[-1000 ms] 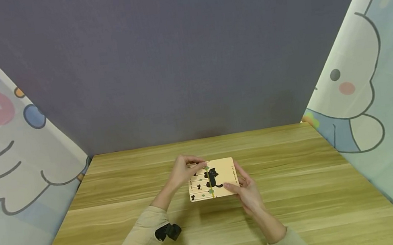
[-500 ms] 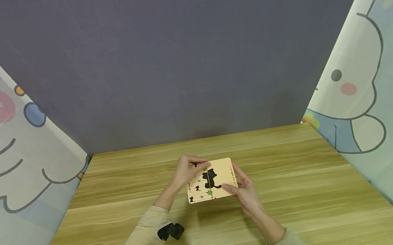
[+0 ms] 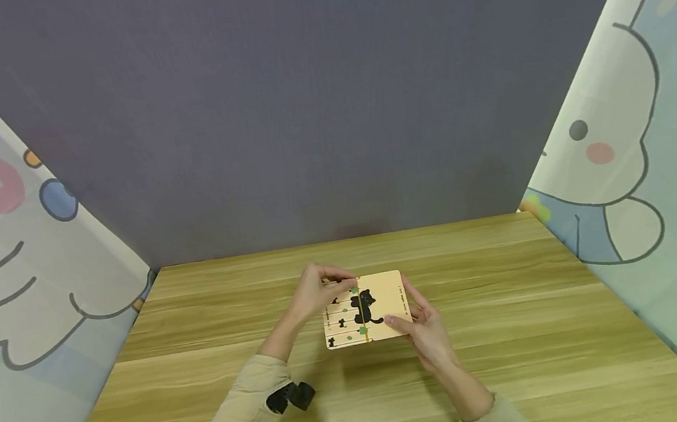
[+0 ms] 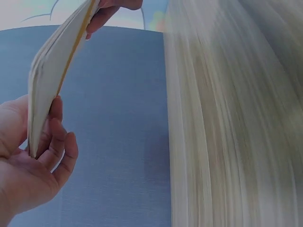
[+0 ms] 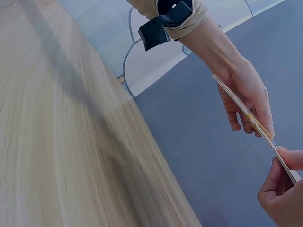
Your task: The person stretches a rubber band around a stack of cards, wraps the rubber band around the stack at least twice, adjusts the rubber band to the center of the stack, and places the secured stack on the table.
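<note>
A thin, cream-coloured notebook [image 3: 387,292] with a black cat print is held up above the table between both hands. Round its middle runs a narrow yellow elastic band [image 3: 364,323]. My left hand [image 3: 315,293] pinches the notebook's far edge beside the band, thumb on the printed face. My right hand [image 3: 431,337] grips the right side, its thumb on the cover and its fingers behind. Seen edge-on in the left wrist view, the notebook [image 4: 54,66] shows several thin layers. The right wrist view shows the band [image 5: 255,124] crossing the edge by the left fingers.
Beneath the hands lies a wood-grain table [image 3: 212,316]. A dark grey panel [image 3: 326,101] rises along its back edge. Cartoon-printed curtains stand at the left [image 3: 1,277] and right [image 3: 649,238]. A black wrist camera [image 3: 291,397] sits on the left sleeve.
The notebook and both hands shift slightly left and back again. Both hands keep their hold, and the band stays round the notebook.
</note>
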### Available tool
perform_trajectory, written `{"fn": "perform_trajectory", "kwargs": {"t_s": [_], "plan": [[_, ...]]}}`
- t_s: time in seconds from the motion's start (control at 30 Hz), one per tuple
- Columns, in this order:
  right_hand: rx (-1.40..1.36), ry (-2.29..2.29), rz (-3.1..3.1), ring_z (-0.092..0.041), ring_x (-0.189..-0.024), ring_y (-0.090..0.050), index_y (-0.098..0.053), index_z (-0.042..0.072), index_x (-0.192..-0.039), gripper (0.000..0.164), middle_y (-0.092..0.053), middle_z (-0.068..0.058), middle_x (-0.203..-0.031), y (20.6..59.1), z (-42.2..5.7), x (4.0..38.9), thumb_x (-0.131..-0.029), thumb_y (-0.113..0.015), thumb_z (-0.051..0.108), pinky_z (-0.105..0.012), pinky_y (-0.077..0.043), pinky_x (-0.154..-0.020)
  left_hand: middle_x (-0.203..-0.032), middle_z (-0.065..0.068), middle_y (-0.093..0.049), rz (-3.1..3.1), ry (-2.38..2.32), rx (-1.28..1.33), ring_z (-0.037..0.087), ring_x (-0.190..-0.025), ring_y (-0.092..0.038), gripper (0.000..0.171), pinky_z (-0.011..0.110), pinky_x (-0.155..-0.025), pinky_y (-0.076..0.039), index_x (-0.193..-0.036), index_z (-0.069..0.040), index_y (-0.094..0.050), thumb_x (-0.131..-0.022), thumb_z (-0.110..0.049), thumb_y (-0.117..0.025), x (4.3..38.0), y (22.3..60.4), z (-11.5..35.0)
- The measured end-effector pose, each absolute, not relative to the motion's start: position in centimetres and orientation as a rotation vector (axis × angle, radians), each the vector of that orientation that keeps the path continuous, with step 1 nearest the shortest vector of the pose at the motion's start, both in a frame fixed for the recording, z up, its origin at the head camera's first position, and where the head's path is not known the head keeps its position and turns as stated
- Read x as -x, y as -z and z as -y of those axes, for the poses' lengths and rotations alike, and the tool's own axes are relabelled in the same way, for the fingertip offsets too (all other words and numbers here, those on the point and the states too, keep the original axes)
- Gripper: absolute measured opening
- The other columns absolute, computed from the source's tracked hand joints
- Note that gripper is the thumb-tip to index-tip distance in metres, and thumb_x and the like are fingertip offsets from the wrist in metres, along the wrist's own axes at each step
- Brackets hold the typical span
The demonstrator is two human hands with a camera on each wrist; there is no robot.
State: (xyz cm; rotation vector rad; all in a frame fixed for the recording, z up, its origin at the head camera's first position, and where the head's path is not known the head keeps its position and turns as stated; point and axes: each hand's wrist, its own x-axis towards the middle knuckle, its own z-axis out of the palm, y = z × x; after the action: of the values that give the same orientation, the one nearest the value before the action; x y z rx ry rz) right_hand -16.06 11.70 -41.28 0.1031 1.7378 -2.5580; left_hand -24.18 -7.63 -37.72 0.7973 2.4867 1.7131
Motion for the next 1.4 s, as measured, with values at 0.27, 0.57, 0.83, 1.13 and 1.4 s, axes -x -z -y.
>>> {"fn": "perform_trajectory", "kwargs": {"t_s": [0.27,0.57,0.83,1.13,1.4], "plan": [[-0.074,2.584,-1.708,-0.023,-0.079,-0.064,-0.029,0.019,-0.139,0.08,-0.055,-0.026,-0.109,41.1,-11.3,15.9,-0.074,-0.056,-0.018,-0.027,-0.052,-0.067,-0.079,0.002,-0.064,-2.544,-1.676,-0.789,0.013,-0.065,-0.052,0.015,0.021,-0.047,-0.042,-0.087,-0.007,-0.071,-0.077,-0.018,-0.07,23.8,37.8,7.2],[-0.078,2.585,-1.708,-0.024,-0.083,-0.063,-0.03,0.021,-0.138,0.079,-0.054,-0.025,-0.112,41.1,-11.3,16.0,-0.075,-0.057,-0.017,-0.026,-0.052,-0.068,-0.081,0.003,-0.065,-2.56,-1.673,-0.817,0.014,-0.062,-0.052,0.019,0.022,-0.046,-0.043,-0.093,-0.005,-0.07,-0.078,-0.018,-0.069,23.6,37.4,7.2],[-0.083,2.586,-1.711,-0.006,-0.051,-0.049,-0.028,0.021,-0.139,0.079,-0.056,-0.022,-0.11,41.1,-11.5,16.0,-0.075,-0.057,-0.016,-0.011,-0.031,-0.044,-0.084,0.006,-0.065,-2.668,-1.739,-0.797,0.017,-0.07,-0.058,0.016,0.026,-0.058,-0.051,-0.092,-0.002,-0.069,-0.079,-0.011,-0.067,23.1,36.5,7.3],[-0.092,2.606,-1.706,-0.003,-0.046,-0.041,-0.028,0.022,-0.139,0.08,-0.055,-0.021,-0.113,41.3,-11.5,16.3,-0.075,-0.057,-0.016,-0.011,-0.024,-0.039,-0.088,0.018,-0.064,-2.771,-1.968,-0.652,0.026,-0.079,-0.058,0.014,0.04,-0.073,-0.049,-0.09,0.006,-0.066,-0.077,0.001,-0.066,19.8,33.5,7.1],[-0.13,2.629,-1.711,-0.005,-0.053,-0.052,-0.03,0.025,-0.138,0.08,-0.059,-0.018,-0.106,41.1,-11.5,16.6,-0.075,-0.057,-0.016,-0.011,-0.025,-0.039,-0.088,0.013,-0.065,-2.68,-2.224,-0.557,0.021,-0.074,-0.06,0.013,0.029,-0.067,-0.052,-0.09,0.004,-0.067,-0.079,-0.002,-0.065,18.6,35.4,7.3]]}}
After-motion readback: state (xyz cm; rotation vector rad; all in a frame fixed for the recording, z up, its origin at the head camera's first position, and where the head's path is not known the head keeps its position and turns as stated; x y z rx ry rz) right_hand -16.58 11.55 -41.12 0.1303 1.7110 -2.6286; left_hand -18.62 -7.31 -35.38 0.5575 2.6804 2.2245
